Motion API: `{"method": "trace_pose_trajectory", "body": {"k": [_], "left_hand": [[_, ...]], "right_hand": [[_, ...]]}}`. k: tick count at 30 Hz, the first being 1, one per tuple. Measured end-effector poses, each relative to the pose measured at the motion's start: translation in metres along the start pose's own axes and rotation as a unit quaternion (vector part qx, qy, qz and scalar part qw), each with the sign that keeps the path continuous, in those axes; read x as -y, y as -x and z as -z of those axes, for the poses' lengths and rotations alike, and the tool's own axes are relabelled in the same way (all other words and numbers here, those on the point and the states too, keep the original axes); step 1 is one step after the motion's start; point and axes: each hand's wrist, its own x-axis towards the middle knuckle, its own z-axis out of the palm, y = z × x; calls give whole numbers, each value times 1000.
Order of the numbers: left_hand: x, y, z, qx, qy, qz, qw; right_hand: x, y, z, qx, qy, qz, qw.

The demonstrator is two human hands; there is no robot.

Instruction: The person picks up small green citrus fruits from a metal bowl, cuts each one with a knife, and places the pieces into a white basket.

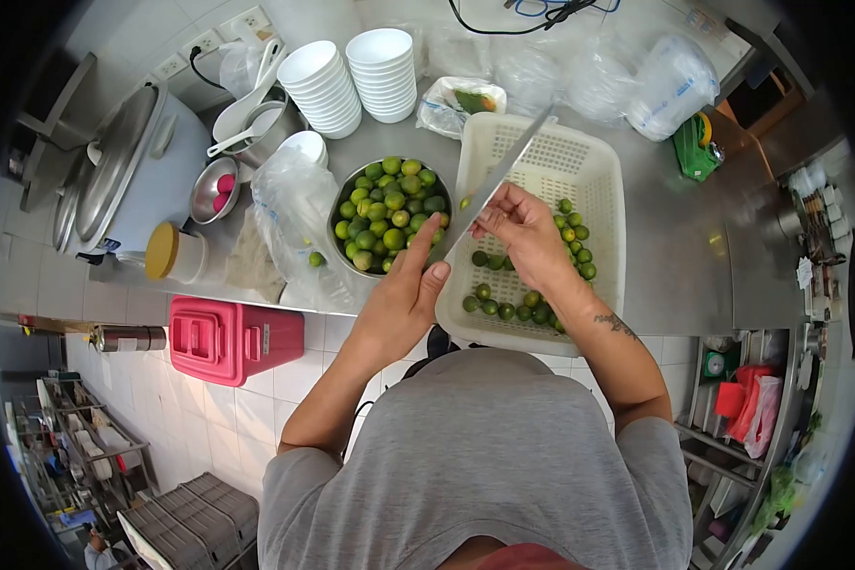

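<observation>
My left hand (410, 285) is closed on the near end of a long knife (503, 171), its index finger stretched out. The handle is hidden in the grip. The blade slants up and away to the right, above the baskets. My right hand (527, 233) is closed beside the blade, fingertips pinched against or just by it; what they hold, if anything, is hidden. Under my right hand stands a white plastic basket (610, 180) with small green limes (532, 312) scattered in it. Left of it, a metal bowl (335, 239) is heaped with limes (380, 211).
Stacked white bowls (321, 90) and plastic bags (527, 81) line the back of the steel counter (679, 237). A crumpled clear bag (294, 209) lies left of the metal bowl. A large lidded pot (152, 161) stands far left, with a red bin (233, 340) on the floor below.
</observation>
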Motion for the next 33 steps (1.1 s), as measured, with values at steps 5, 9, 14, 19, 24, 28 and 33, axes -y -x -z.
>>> {"method": "trace_pose_trajectory", "body": {"k": [5,9,14,19,24,28,33], "left_hand": [[6,17,0,-13,-73,-14,997],[4,15,-2,-28,-69,-1,997],[0,5,0,-42,-71,-4,997],[17,-4,1,-82,20,-24,996],[21,-2,19,-96,70,22,993],[29,-7,55,-162,52,96,981],[69,-22,83,-178,19,151,972]], "right_hand": [[3,-3,-4,-27,-9,14,999],[-5,-4,-11,-20,31,7,999],[-9,2,-28,10,64,-1,998],[-21,5,-38,42,66,-24,997],[-11,-5,-47,90,95,-58,990],[9,-27,-12,75,162,-51,983],[-1,-44,91,79,480,-62,872]]}}
